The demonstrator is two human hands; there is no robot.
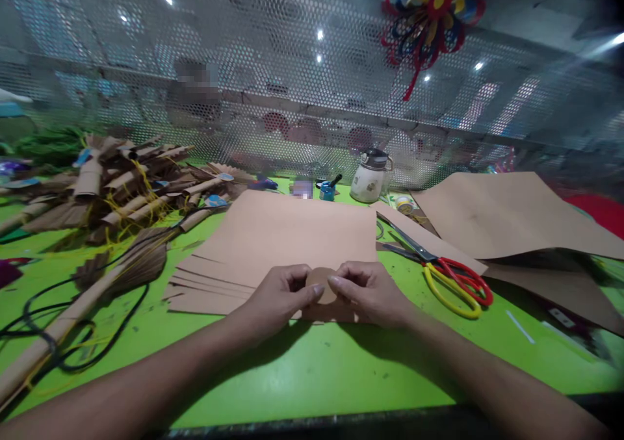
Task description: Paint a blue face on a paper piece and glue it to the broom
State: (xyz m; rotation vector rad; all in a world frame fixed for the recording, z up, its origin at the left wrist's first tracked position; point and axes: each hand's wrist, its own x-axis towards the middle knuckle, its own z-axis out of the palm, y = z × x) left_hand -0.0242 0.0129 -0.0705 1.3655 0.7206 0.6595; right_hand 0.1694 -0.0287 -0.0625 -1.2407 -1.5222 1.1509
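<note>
Between my two hands is a small piece of brown paper with a rounded top edge. My left hand pinches its left side with thumb and fingers. On the opposite side, my right hand pinches it the same way. Both hands are over the near edge of a stack of large brown paper sheets, whose left edge has several cut strips. Scissors with one red and one yellow handle loop lie right of my right hand, blades pointing away to the left.
A pile of rolled brown paper pieces with yellow string covers the left side. A black cord loops near a long paper roll. Behind stand a white jug and a blue jar. More brown sheets lie at right.
</note>
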